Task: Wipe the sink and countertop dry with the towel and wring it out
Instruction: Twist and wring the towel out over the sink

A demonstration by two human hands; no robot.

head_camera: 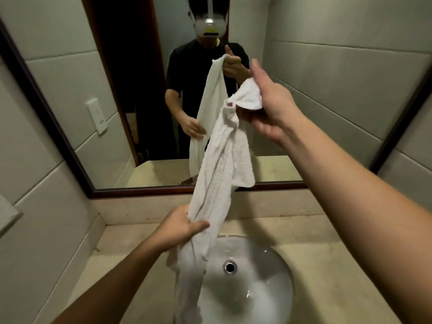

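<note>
A white towel [219, 164] hangs stretched lengthwise over the white oval sink [261, 295]. My right hand [268, 106] is raised high in front of the mirror and grips the towel's top end. My left hand [180, 226] is lower, above the sink's left rim, closed around the towel's middle. The towel's free lower end droops down over the left side of the basin. The sink has a metal drain [230, 267] and sits in a beige countertop [327, 265].
A dark-framed mirror [140, 191] covers the wall behind the counter and reflects a person holding the towel. Tiled walls close in on both sides. A white wall switch shows as a reflection in the mirror's left part [97, 116].
</note>
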